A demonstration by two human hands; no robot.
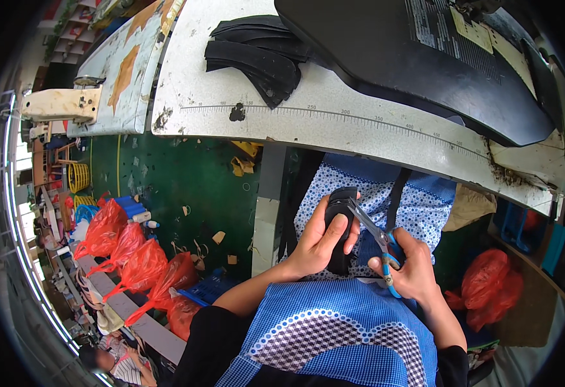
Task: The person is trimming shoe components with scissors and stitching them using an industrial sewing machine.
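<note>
Over a blue checked fabric apron, the right hand has its grip closed round the blue handles of metal-bladed scissors. The left hand has its grip clamped on a small bundle of flat black strips, raised above the lap, with the scissors' blades at its upper end. Beyond, on the worn whitish tabletop, a pile of curved black strips lies left of a bulky black machine housing.
</note>
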